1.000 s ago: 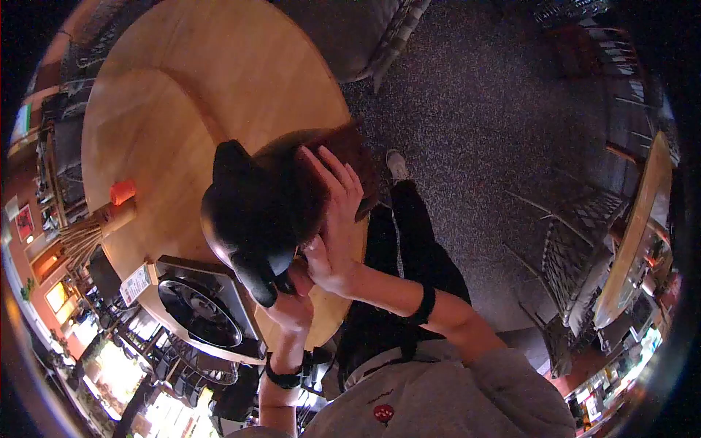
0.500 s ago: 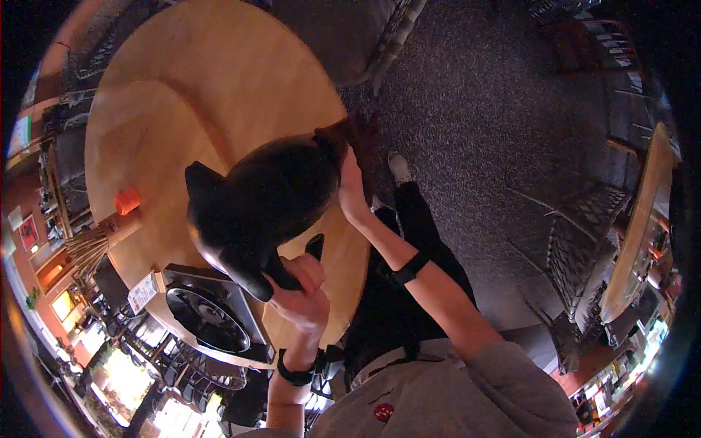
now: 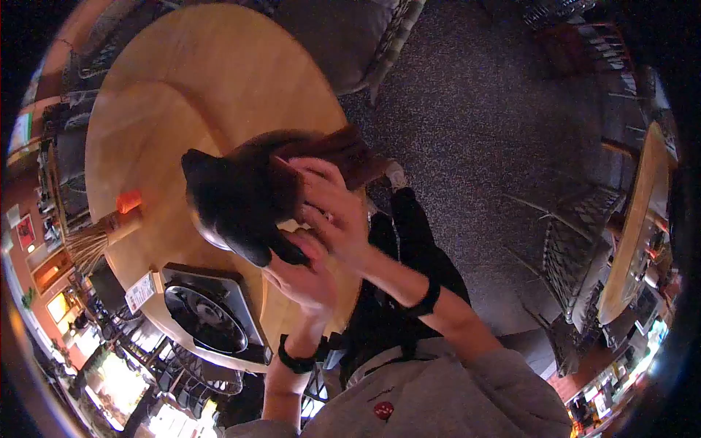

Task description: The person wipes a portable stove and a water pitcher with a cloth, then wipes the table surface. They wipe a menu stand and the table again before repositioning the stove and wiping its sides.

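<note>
In the head view we see our left hand [image 3: 299, 277] low and close to us, its fingers curled around the dark handle end of a black, rounded object [image 3: 237, 201] that looks like a pan or helmet-like shell; we cannot tell which. The hand is closed on that handle, with a black band at the wrist. Our right hand [image 3: 328, 212] sits just above and to the right of the left one, fingers spread fairly wide and laid flat on the upper side of the same black object; it presses on it rather than wrapping around it. A black band circles that forearm too.

The black object lies between and just beyond both hands, held above the near edge of a round wooden table [image 3: 212, 80]. A brown, leathery piece [image 3: 343, 153] pokes out from behind the object, just beyond the right hand's fingertips; whether it belongs to the object is not clear.

To the left of the left hand, on the table's near rim, stands a square box fan [image 3: 208, 310] lying flat, its grille facing up. Further left, well apart from the hands, are a small orange thing [image 3: 129, 201] and a bundle of pale straws or sticks [image 3: 95, 241]. To the right of both hands lies grey speckled carpet [image 3: 475, 124].
</note>
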Action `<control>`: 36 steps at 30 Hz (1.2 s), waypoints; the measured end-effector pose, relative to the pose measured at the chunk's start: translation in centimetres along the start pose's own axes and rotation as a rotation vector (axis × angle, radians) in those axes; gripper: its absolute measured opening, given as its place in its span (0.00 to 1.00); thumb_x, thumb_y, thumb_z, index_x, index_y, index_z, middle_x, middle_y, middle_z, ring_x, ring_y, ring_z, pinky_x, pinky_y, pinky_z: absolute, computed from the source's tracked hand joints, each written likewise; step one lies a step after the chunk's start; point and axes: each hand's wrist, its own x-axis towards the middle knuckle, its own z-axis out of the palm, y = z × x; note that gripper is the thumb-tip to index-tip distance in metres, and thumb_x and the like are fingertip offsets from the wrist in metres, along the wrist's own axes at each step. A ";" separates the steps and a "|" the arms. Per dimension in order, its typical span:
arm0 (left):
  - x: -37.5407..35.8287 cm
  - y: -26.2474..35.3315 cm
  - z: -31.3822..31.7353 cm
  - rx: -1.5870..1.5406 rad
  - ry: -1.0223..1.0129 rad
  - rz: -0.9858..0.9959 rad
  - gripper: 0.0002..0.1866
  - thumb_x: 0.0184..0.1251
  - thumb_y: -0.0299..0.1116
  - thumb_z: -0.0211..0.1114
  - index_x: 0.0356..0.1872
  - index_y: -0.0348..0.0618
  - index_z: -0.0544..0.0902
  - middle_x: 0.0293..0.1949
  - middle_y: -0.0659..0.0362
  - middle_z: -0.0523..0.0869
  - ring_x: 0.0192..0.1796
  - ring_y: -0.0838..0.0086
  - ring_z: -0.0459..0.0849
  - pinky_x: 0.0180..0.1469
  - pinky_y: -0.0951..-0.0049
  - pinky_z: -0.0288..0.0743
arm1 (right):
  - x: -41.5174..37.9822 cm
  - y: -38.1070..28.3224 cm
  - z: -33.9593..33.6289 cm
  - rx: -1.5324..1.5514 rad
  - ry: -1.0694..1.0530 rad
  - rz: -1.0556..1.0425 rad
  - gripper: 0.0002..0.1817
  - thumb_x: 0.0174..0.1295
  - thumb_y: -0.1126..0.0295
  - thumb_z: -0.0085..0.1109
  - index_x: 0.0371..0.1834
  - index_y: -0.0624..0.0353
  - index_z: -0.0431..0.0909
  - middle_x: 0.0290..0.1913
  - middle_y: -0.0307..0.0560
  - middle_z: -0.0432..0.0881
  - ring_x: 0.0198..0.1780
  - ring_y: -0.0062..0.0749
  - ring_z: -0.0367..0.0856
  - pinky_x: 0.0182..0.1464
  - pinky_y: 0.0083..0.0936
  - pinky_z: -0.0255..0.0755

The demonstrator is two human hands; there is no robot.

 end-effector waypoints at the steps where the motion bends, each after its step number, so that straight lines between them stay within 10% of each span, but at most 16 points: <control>1: 0.1 -0.1 -0.4 -0.006 -0.068 0.002 0.24 0.66 0.54 0.38 0.17 0.49 0.63 0.10 0.66 0.58 0.14 0.80 0.55 0.21 0.78 0.48 | 0.9 1.4 -0.4 -0.166 -0.062 -0.118 0.27 0.60 0.54 0.46 0.55 0.64 0.65 0.59 0.53 0.64 0.64 0.39 0.55 0.63 0.35 0.48; 8: 1.0 -0.2 -1.2 -0.136 -0.363 -0.004 0.25 0.66 0.56 0.36 0.15 0.50 0.61 0.09 0.66 0.56 0.14 0.79 0.54 0.21 0.77 0.47 | 0.5 7.9 0.8 -0.107 0.081 -0.126 0.38 0.58 0.37 0.32 0.59 0.59 0.60 0.64 0.55 0.56 0.64 0.50 0.55 0.63 0.46 0.43; 16: 1.1 0.0 -0.7 -0.147 -0.214 -0.067 0.28 0.65 0.58 0.36 0.11 0.49 0.60 0.06 0.65 0.54 0.12 0.77 0.54 0.19 0.77 0.48 | -3.8 14.1 2.0 -0.025 0.340 0.458 0.25 0.66 0.52 0.36 0.55 0.61 0.65 0.47 0.46 0.73 0.48 0.31 0.70 0.51 0.26 0.63; 22: 6.8 -0.1 -8.2 0.013 -0.957 -0.002 0.28 0.63 0.58 0.41 0.13 0.47 0.64 0.06 0.63 0.60 0.11 0.76 0.58 0.16 0.75 0.51 | -0.2 9.5 -4.1 0.456 0.306 0.821 0.14 0.66 0.65 0.39 0.43 0.61 0.73 0.36 0.34 0.76 0.37 0.17 0.69 0.41 0.18 0.63; 25: 10.0 -0.1 -13.0 0.112 -0.934 -0.207 0.23 0.60 0.53 0.48 0.24 0.40 0.74 0.11 0.57 0.70 0.13 0.73 0.67 0.16 0.74 0.58 | 1.3 7.1 -5.8 0.478 0.153 0.672 0.15 0.67 0.63 0.39 0.43 0.61 0.73 0.38 0.33 0.76 0.37 0.15 0.69 0.41 0.18 0.65; 28: 10.9 1.1 -11.1 0.271 -0.778 0.293 0.18 0.59 0.46 0.55 0.28 0.38 0.77 0.16 0.59 0.75 0.19 0.76 0.73 0.23 0.75 0.65 | 1.5 6.5 -6.1 0.398 -0.017 0.624 0.16 0.67 0.61 0.40 0.45 0.61 0.72 0.41 0.34 0.76 0.40 0.16 0.70 0.45 0.19 0.65; 32: 11.8 3.4 -9.7 0.488 -0.463 0.465 0.19 0.58 0.48 0.56 0.29 0.37 0.75 0.27 0.58 0.78 0.27 0.74 0.74 0.34 0.73 0.68 | 3.2 1.6 -6.5 0.177 -0.335 0.756 0.22 0.66 0.58 0.40 0.50 0.66 0.69 0.47 0.40 0.75 0.50 0.22 0.70 0.54 0.22 0.60; 36: 8.7 3.0 -6.8 0.857 0.015 0.886 0.22 0.62 0.51 0.51 0.39 0.38 0.72 0.45 0.52 0.73 0.41 0.71 0.71 0.40 0.69 0.67 | 4.5 -1.3 -4.3 0.126 -0.326 0.167 0.33 0.65 0.47 0.28 0.50 0.70 0.68 0.52 0.51 0.74 0.61 0.42 0.64 0.63 0.35 0.51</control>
